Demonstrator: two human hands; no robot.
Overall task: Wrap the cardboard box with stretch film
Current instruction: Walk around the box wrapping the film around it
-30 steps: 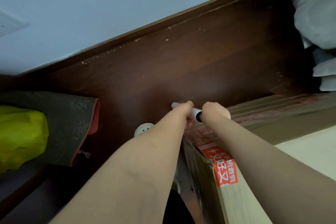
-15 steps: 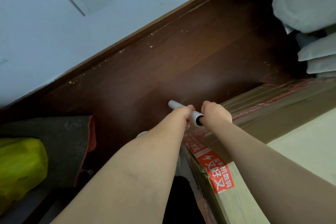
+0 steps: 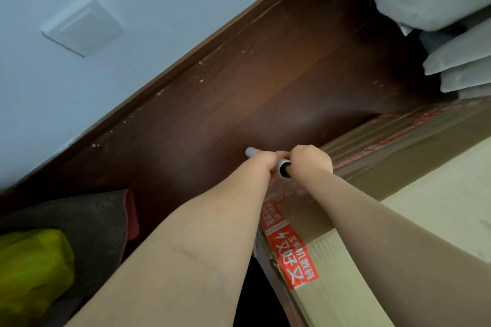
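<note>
The cardboard box (image 3: 342,287) sits on the dark wooden floor (image 3: 265,93) not far from the wall, its near corner right under the person's forearms. Both arms reach out to that corner. The left grip (image 3: 263,164) is wrapped round a grey tube (image 3: 282,168), which I take to be the core of the stretch film roll, held out past the corner so the film can run on round the box. The right grip (image 3: 310,159) is clenched hard against the tube's open end; whether it holds the tube or the film itself I cannot tell. Glossy film (image 3: 398,156) lies over the far long side, so this looks like the turn onto the next face. Red tape (image 3: 289,255) across the corner carries a white lightning bolt and Chinese characters, seemingly 手机数码 and 又好又
</note>
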